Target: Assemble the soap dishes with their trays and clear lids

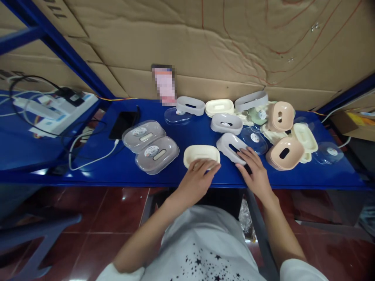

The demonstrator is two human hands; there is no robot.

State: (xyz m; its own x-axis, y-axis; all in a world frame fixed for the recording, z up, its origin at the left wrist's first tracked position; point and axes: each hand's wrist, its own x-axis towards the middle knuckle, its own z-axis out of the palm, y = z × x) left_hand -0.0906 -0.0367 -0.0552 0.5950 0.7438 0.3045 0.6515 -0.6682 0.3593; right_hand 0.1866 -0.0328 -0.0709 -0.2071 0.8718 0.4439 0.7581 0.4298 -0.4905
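Note:
A cream oval soap dish tray [202, 151] lies on the blue table. My left hand [195, 181] is closed over its near edge, fingertips on the rim. Beside it on the right is a light grey soap box base [227, 142] with a dark slot, set at a slant. My right hand [258, 175] has its right end between thumb and fingers. Just behind stands another grey soap box base [222, 121] with a round sticker. Two grey soap boxes with clear lids, a front one [166, 154] and a rear one [150, 128], sit to the left.
Peach soap box bases [288, 156], cream trays [306, 136] and clear lids [254, 141] crowd the right side. A phone [165, 84] leans on the cardboard wall [131, 50]. A black phone [123, 124] on a white cable [93, 166] and a power strip [58, 117] lie left.

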